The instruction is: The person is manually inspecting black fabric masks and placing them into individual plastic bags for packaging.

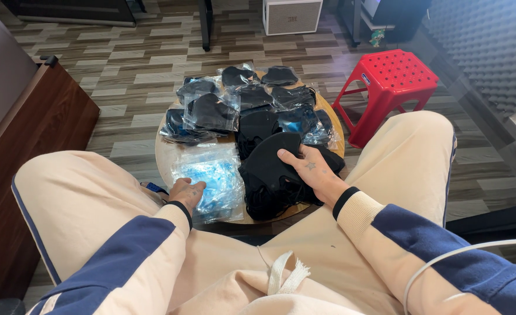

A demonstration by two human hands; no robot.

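A small round wooden surface (163,153) is seen between the knees of a seated person. It is covered with black masks. At the far side, many masks are packed in clear bags (211,111) and piled together. At the near right, a heap of loose masks (269,181) is placed without bags.

The right hand (311,169) is laid flat on the top loose mask (272,154); the fingers are spread and pressed on the black cloth, not clenched around it. The thumb is pointed to the left along the edge of this mask.

The left hand (186,193) is rested at the near left edge of the surface, on a stack of empty clear bags (214,178) with a blue tint. Its fingers are bent down on the plastic, but it cannot be told if a bag is really pinched.

A red stool (389,81) is stood on the wooden floor (123,70) at the right, near the surface. A dark cabinet (30,134) is seen at the left.
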